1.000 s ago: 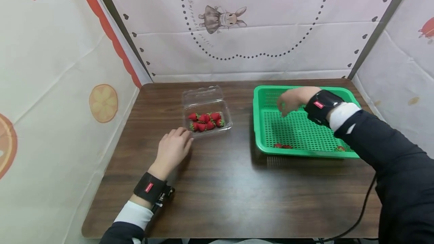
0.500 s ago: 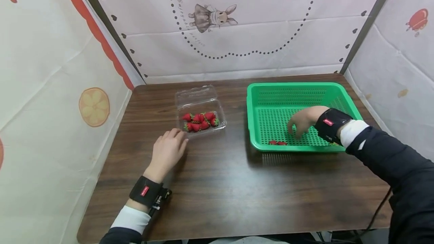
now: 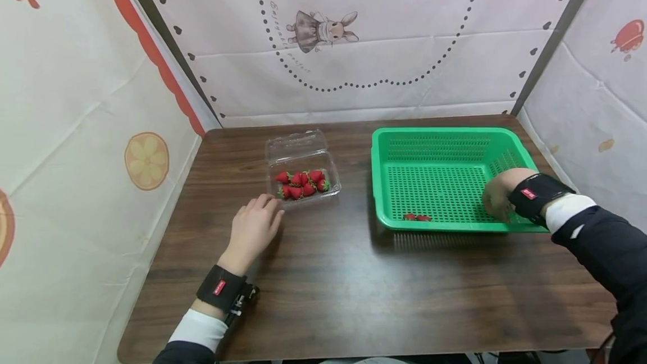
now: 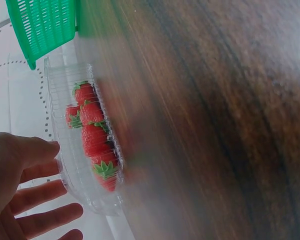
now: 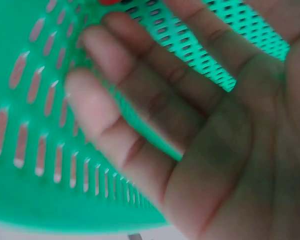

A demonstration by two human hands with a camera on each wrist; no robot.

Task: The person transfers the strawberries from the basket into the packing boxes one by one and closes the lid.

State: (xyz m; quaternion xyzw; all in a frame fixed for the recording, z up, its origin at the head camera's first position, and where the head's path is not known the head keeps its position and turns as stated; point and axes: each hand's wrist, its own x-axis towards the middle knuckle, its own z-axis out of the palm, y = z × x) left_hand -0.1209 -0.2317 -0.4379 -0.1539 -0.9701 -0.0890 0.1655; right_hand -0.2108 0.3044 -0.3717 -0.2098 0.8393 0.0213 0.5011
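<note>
My left hand (image 3: 256, 228) has its fingers loosely extended at the near left corner of a clear plastic clamshell box (image 3: 336, 186). Several red strawberries (image 4: 95, 139) with green leaves lie in the box, whose lid stands open at the back. In the left wrist view the thumb and fingers are at the box's end wall. My right hand (image 3: 501, 194) reaches into the near right part of a green plastic basket (image 3: 445, 227). Its fingers look relaxed beside the slotted wall in the right wrist view. A red bit (image 5: 109, 2), cut off by the frame, shows near the fingertips.
Two strawberries (image 3: 417, 217) lie along the basket's near wall, left of my right hand. Box and basket stand apart on a brown wooden table (image 3: 354, 291). Printed white cloth walls (image 3: 404, 60) enclose the back and sides.
My right hand has come from above the back of the basket toward its near right corner, moving nearer and to the right. My left hand stays at the box.
</note>
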